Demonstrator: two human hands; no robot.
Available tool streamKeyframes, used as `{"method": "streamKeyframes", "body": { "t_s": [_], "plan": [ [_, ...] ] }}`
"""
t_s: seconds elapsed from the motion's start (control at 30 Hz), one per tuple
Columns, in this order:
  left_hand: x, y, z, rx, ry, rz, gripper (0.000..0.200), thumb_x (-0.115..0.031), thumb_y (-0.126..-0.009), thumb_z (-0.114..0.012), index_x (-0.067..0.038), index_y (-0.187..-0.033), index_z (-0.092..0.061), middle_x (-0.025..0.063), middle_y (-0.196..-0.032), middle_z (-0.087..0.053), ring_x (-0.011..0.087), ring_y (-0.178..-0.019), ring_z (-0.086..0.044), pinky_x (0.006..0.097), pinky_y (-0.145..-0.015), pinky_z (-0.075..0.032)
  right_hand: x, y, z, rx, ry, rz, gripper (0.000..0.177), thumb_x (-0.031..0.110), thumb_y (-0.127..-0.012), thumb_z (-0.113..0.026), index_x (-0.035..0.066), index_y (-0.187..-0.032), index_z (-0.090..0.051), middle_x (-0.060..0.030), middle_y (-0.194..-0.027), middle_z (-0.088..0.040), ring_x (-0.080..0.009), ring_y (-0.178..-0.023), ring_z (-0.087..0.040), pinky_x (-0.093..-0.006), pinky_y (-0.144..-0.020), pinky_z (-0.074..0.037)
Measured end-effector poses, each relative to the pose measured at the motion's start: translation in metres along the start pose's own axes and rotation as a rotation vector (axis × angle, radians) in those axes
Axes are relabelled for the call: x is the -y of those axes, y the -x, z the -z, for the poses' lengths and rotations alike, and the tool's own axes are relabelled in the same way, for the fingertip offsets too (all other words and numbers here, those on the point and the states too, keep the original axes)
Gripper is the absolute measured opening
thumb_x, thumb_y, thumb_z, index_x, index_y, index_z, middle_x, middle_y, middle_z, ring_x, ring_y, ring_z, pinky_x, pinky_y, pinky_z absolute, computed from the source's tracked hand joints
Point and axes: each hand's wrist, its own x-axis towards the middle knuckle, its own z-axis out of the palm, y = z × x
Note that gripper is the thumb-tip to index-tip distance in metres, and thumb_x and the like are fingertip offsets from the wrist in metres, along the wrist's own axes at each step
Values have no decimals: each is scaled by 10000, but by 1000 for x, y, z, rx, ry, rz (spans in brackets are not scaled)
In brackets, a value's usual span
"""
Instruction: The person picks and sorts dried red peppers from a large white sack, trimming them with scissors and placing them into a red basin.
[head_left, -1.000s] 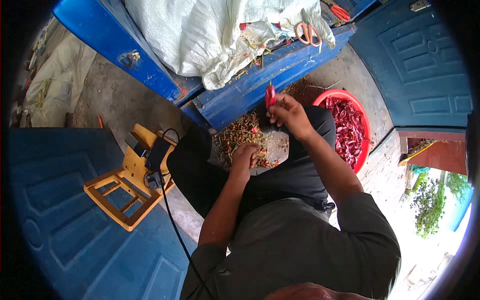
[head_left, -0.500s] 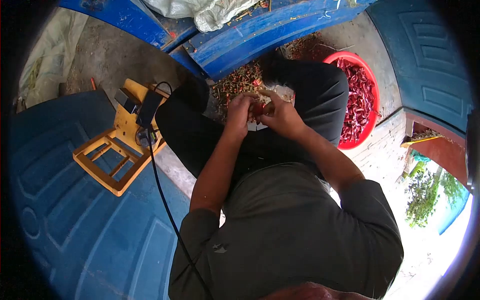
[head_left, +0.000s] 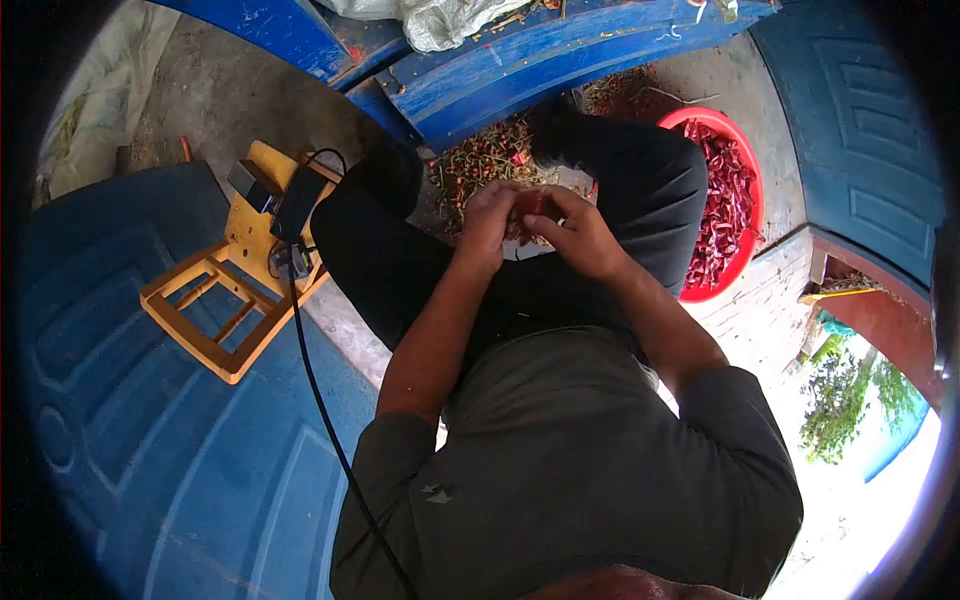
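Observation:
Between my two hands, above my lap, is a dark red dried chili pepper. My left hand has its fingers closed at the pepper's left side. My right hand grips it from the right, thumb in front and fingers curled behind. Part of the pepper is covered by the fingers. Beyond the hands, a heap of chili stems and scraps lies on the floor between my legs. A red basin full of dried red chilies stands right of my right knee.
A blue wooden piece of furniture stands in front, with a white sack on top. To the left is a small wooden chair carrying a black device, whose cable runs towards me. A blue panelled door is at the right.
The right fingers have curled down around the pepper, and more of its red surface shows. The whole view has shifted slightly.

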Motion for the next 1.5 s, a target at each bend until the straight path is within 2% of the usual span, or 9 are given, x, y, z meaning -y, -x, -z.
{"method": "streamKeyframes", "body": {
  "t_s": [0.2, 0.3, 0.53, 0.83, 0.93, 1.0, 1.1, 1.43, 1.5],
  "plan": [
    [-6, 3, -8, -70, 32, -9, 152, -124, -964, -512, -31, -1018, -620, 44, -821, -630, 127, -614, -598, 266, -520, -488, 20, 4, -8, -73, -296, -135, 366, 98, -928, -674, 42, -1245, -500, -49, -988, -666, -98, -805, -654, -234, -621, -519],
    [-9, 5, -7, -24, 32, 10, 147, -114, -959, -510, -32, -1018, -617, 51, -828, -625, 134, -657, -615, 275, -551, -511, 23, 7, -10, 6, -276, -226, 343, 68, -956, -631, 19, -1275, -518, -101, -1119, -664, -169, -1000, -670, -299, -777, -572],
    [-1, -4, 0, -34, 78, -10, 152, -70, -930, -503, -13, -1005, -623, 72, -858, -622, 135, -730, -624, 259, -629, -528, 29, 9, 3, 179, -43, -250, 400, 74, -961, -631, 35, -1343, -519, -137, -1139, -674, -170, -1009, -668, -312, -818, -558],
    [-5, -2, -7, -102, 12, -32, 148, -81, -915, -525, -19, -984, -640, 32, -769, -596, 105, -701, -612, 258, -516, -485, 4, 2, 3, 156, -426, -159, 242, 7, -916, -671, 33, -1155, -650, -51, -1054, -687, -104, -986, -646, -261, -803, -526],
    [-9, -2, -3, -82, 18, -9, 151, -79, -903, -532, -14, -983, -642, 34, -783, -605, 102, -701, -610, 256, -514, -480, 3, -7, -3, 177, -396, -91, 181, 17, -863, -715, 23, -1038, -666, -93, -1023, -710, -183, -977, -685, -327, -849, -544],
    [-14, -1, -3, -119, 35, 53, 154, -83, -899, -539, -8, -982, -644, 31, -773, -609, 101, -641, -585, 232, -502, -452, 6, -13, -10, 95, 137, 348, 195, 33, -787, -755, 61, -972, -700, -101, -1026, -706, -261, -940, -693, -362, -839, -541],
    [-11, -8, -5, -204, 20, -5, 159, -97, -907, -533, -17, -981, -648, 39, -750, -609, 107, -535, -541, 226, -450, -420, 8, -15, -16, -50, 410, 472, 193, 34, -766, -780, 48, -940, -699, -110, -1072, -681, -271, -989, -674, -357, -831, -528],
    [-3, -27, 7, -125, -56, -1, 184, -166, -918, -554, -48, -1001, -670, -24, -707, -567, 48, -524, -481, 218, -446, -346, -31, -40, -40, -548, 329, 174, 155, 137, -781, -757, 81, -914, -699, -144, -1003, -599, -338, -949, -618, -437, -796, -511],
    [-1, -30, 2, -156, -16, -53, 211, -195, -925, -556, -52, -1029, -671, -29, -719, -574, 47, -531, -480, 209, -465, -343, -41, -46, -41, -629, 285, 147, 163, 102, -785, -771, 55, -922, -694, -89, -927, -615, -222, -845, -595, -329, -689, -482]
  ]
}}
